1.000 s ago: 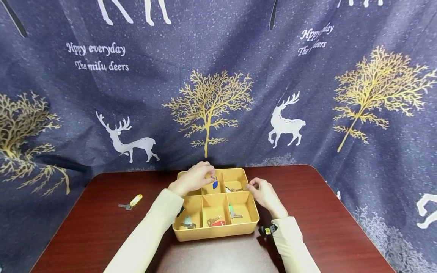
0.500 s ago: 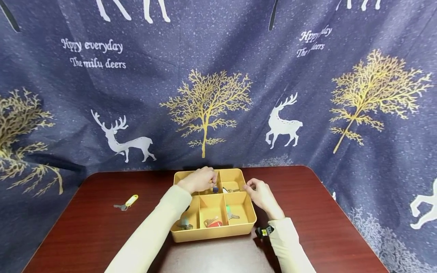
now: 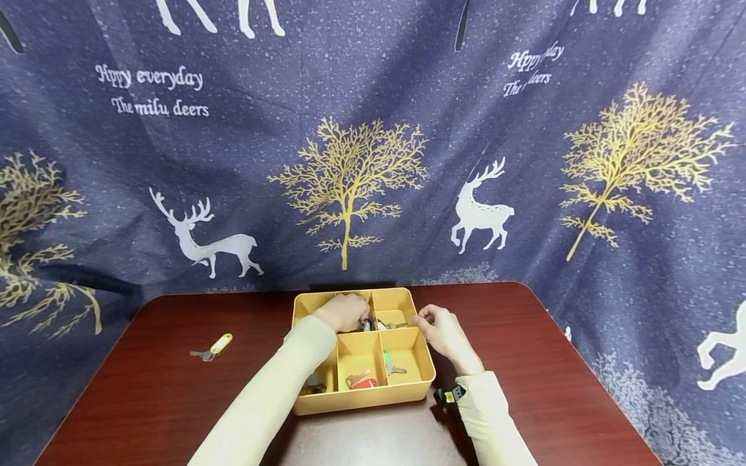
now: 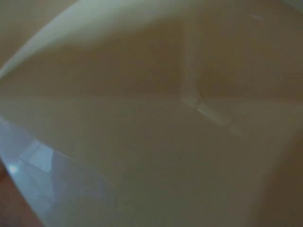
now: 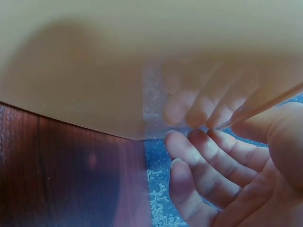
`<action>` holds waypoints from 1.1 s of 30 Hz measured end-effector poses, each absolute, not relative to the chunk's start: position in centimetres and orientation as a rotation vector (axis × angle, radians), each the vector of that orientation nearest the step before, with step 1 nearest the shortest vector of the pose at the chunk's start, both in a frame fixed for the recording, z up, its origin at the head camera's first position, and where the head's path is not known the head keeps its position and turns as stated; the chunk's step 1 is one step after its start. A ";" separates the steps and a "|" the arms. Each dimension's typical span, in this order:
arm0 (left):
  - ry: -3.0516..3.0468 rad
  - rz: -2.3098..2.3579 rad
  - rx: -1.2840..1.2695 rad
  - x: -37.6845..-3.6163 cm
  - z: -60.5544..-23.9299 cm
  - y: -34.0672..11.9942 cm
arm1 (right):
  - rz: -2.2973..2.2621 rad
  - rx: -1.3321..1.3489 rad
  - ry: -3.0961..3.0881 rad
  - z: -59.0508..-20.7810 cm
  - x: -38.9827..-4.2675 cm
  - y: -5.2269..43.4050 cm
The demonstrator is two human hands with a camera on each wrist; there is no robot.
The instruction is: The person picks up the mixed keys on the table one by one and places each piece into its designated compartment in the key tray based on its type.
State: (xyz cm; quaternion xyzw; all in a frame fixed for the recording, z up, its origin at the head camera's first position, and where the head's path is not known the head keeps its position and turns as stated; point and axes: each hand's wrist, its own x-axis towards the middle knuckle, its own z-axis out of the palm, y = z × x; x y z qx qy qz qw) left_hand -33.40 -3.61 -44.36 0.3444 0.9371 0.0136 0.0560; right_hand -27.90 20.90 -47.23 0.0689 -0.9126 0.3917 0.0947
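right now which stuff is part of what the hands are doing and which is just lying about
In use:
- left hand lowering blue-tagged key
- yellow divided tray
- right hand on tray's right rim

Lying about:
- yellow-tagged key on table
- red-tagged key
- green-tagged key

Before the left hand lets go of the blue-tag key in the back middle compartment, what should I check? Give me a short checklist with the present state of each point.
1. Left hand is over the back middle compartment of the yellow tray: ok.
2. Blue-tag key is low inside that compartment: ok in the head view, though mostly hidden by the hand.
3. Fingers' hold on the key: cannot tell; hidden, and the left wrist view is blurred.
4. Right hand steadies the tray's right wall: ok; thumb and fingers are at the rim.
5. Tray lies flat on the table: ok.
6. Yellow-tag key is outside the tray: not ok.
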 end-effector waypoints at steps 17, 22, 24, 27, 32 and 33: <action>2.846 -0.023 1.097 -32.7 -44.7 -3.7 | 1.128 0.186 -2.717 -47.0 -27.4 20.2; 2.838 0.042 1.104 -32.7 -44.5 -3.9 | 1.108 0.195 -2.721 -47.0 -27.3 20.1; 2.840 0.070 1.119 -32.7 -44.4 -4.0 | 1.102 0.200 -2.720 -47.0 -27.3 20.2; 2.851 0.079 1.134 -32.6 -44.0 -4.0 | 1.094 0.204 -2.716 -47.0 -27.4 20.3; 2.874 0.034 1.107 -32.3 -43.4 -4.0 | 1.091 0.215 -2.709 -46.9 -27.6 20.6; 2.876 0.035 1.100 -32.2 -43.3 -4.0 | 1.099 0.212 -2.710 -46.8 -27.6 20.7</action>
